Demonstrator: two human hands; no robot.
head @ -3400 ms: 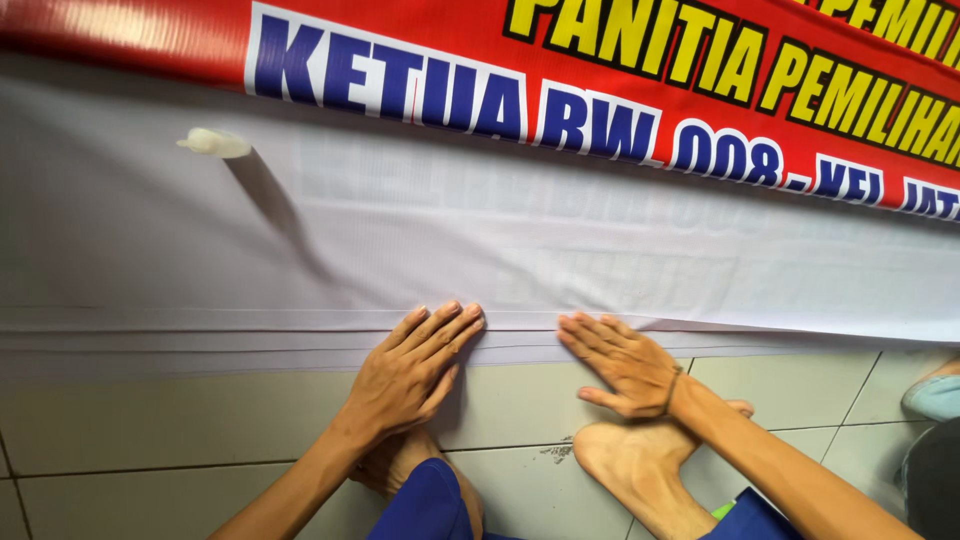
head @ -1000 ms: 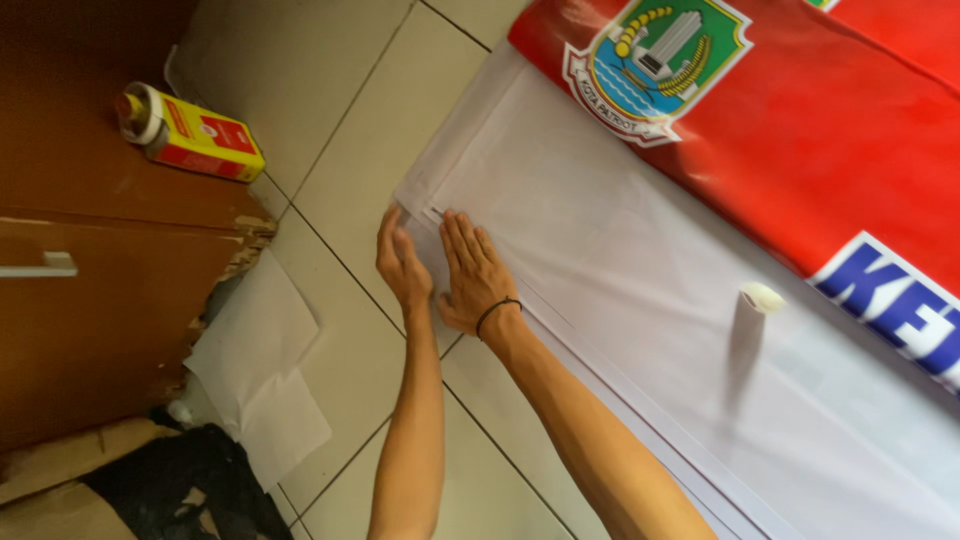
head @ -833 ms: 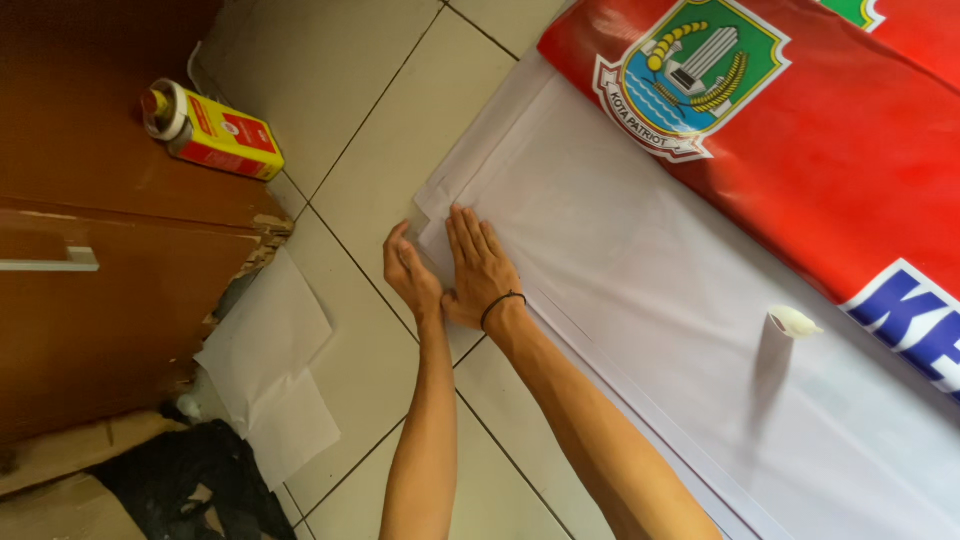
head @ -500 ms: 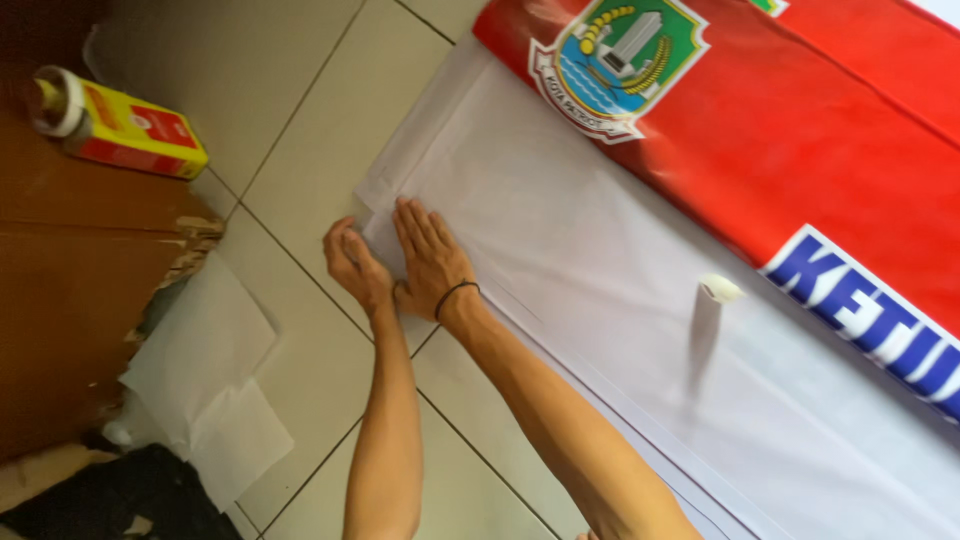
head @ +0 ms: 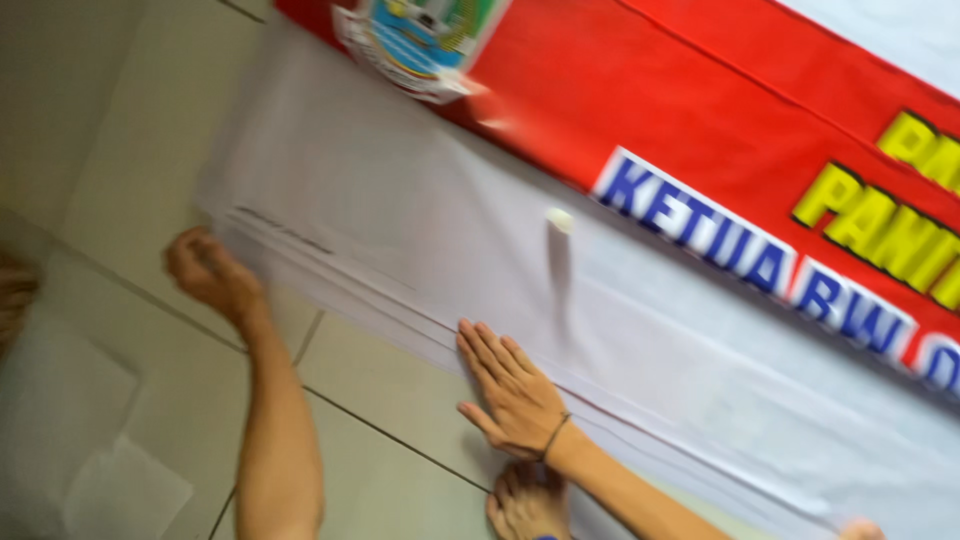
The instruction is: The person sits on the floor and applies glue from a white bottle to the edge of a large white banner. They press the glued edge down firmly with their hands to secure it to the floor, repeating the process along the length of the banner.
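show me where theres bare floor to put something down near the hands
Bare tile floor lies between the left hand and right hand, below the banner edge. Lower left is crowded with white paper sheets.

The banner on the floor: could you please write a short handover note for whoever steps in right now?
Left hand: at the corner of the folded white edge, blurred. Right hand: flat, palm down on the same edge. Neither grips anything.
The banner lies spread on the tiled floor; a small white object rests on its white part.
Done: long edge folded over.
Left: the crease between the hands looks not yet pressed.
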